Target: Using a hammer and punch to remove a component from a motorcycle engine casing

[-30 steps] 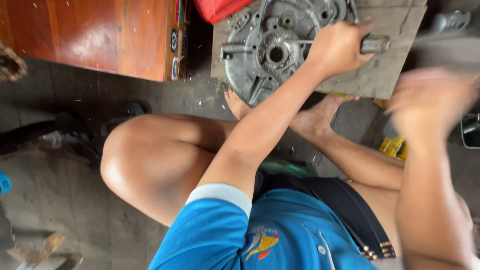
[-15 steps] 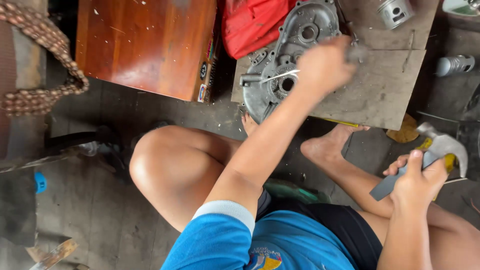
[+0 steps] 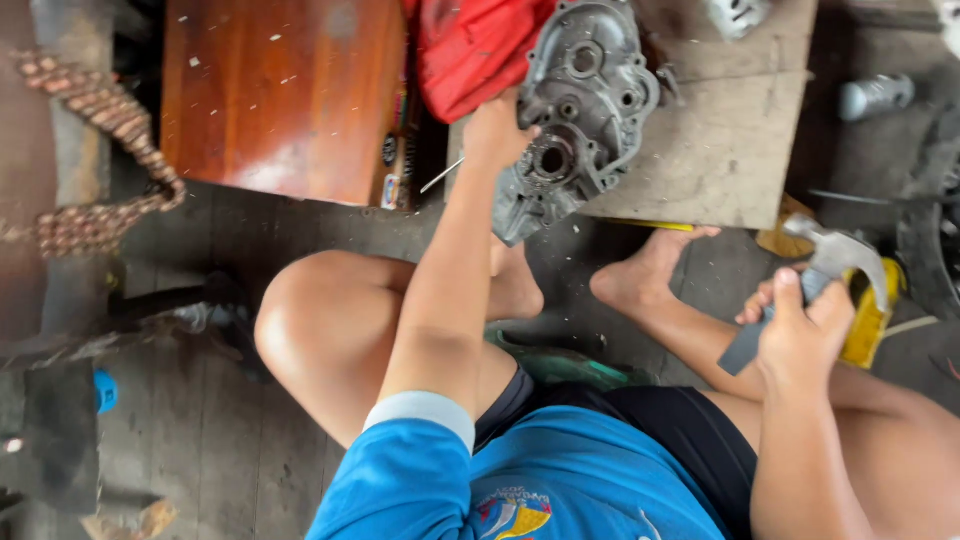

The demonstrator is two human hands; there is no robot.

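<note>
Now we are gripping the grey engine crankcase half [image 3: 585, 110] with our left hand [image 3: 497, 130], fingers closed over its left edge, tilting it up on the plywood board [image 3: 735, 150] at the far side. Its long axis is running from near-left to far-right. Our right hand [image 3: 800, 330] is wrapped tight around the handle of a claw hammer [image 3: 835, 262], well apart to the near right of the casting, so the left hand is the nearer one. Compared with half a second earlier, the casting is standing steeper, while the hammer is sitting higher and closer in.
</note>
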